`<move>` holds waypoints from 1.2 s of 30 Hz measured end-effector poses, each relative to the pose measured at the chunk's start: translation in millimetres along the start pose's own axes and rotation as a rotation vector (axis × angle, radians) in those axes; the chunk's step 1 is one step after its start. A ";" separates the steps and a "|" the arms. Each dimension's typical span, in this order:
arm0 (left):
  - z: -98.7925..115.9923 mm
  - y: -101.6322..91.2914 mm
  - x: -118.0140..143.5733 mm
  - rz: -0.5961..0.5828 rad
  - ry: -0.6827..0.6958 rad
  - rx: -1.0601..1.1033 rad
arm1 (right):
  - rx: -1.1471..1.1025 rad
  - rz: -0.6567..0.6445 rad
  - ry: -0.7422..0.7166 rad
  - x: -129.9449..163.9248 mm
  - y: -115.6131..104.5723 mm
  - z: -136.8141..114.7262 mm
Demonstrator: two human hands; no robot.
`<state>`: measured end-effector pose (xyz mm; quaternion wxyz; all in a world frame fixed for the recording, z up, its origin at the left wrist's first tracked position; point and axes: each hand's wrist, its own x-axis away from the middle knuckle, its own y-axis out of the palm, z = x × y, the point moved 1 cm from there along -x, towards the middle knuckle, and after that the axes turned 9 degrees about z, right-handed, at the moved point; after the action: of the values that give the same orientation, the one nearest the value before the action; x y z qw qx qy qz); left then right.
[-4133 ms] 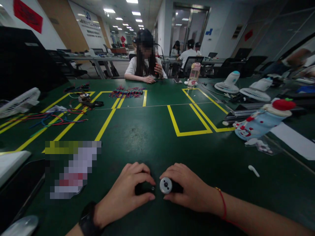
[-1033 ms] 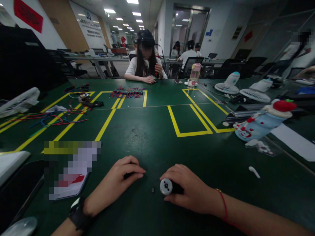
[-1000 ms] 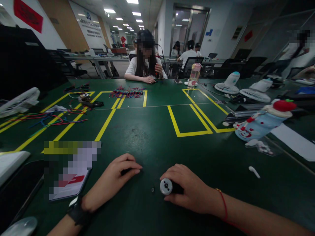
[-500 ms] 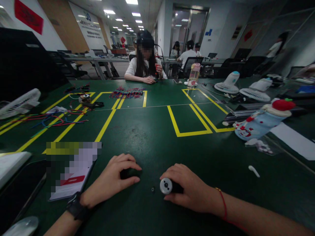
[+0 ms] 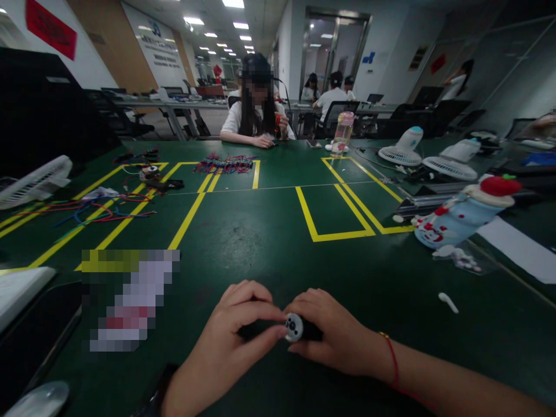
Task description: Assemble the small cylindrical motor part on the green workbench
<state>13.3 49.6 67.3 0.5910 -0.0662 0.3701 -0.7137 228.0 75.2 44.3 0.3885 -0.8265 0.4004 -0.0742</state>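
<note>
My right hand (image 5: 332, 330) is wrapped round a small cylinder with a round silver end face and dark holes (image 5: 294, 329), which looks like a small motor. Its body is mostly hidden by the palm and fingers. The end face points towards me and to the left. My left hand (image 5: 237, 333) has its thumb and index fingertip at the left edge of that face, in a pinch. Whatever lies between these fingertips is too small and too covered to name. Both hands are low over the green table (image 5: 243, 237).
Left of my hands are a blurred-out packet or booklet (image 5: 134, 301), a dark flat panel (image 5: 35, 330) and loose coloured wires (image 5: 99, 211). A wire bundle (image 5: 226, 164) lies farther back. On the right are a blue bottle (image 5: 460, 214) and a white earbud (image 5: 448, 302). A person (image 5: 258, 110) sits opposite.
My left hand has moved right, up to the silver end face, and its fingers have closed. The small dark part seen on the table between my hands is out of sight. My right hand stays put.
</note>
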 end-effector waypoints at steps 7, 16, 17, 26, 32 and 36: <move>10.5 9.9 -4.3 -0.019 0.063 -0.142 | 0.019 0.008 0.001 -0.8 3.3 1.4; -10.0 1.5 1.3 -0.038 -0.150 0.017 | 0.012 0.004 0.004 1.5 0.9 1.7; -20.4 -2.8 1.0 -0.014 -0.189 0.016 | 0.005 0.002 0.004 2.1 0.0 1.5; -87.8 -44.0 -4.5 0.177 -0.374 -0.073 | -0.032 0.001 0.017 2.6 -3.5 0.2; -84.1 -39.6 -3.9 0.138 -0.340 -0.064 | -0.026 0.000 0.019 3.2 -2.6 1.3; -70.5 -27.9 -3.7 0.096 -0.283 -0.047 | -0.026 -0.002 0.017 2.4 -2.2 1.4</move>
<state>-45.3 85.4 35.0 0.6689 -0.1622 0.3024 -0.6594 231.6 75.2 44.5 0.3744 -0.8311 0.4040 -0.0766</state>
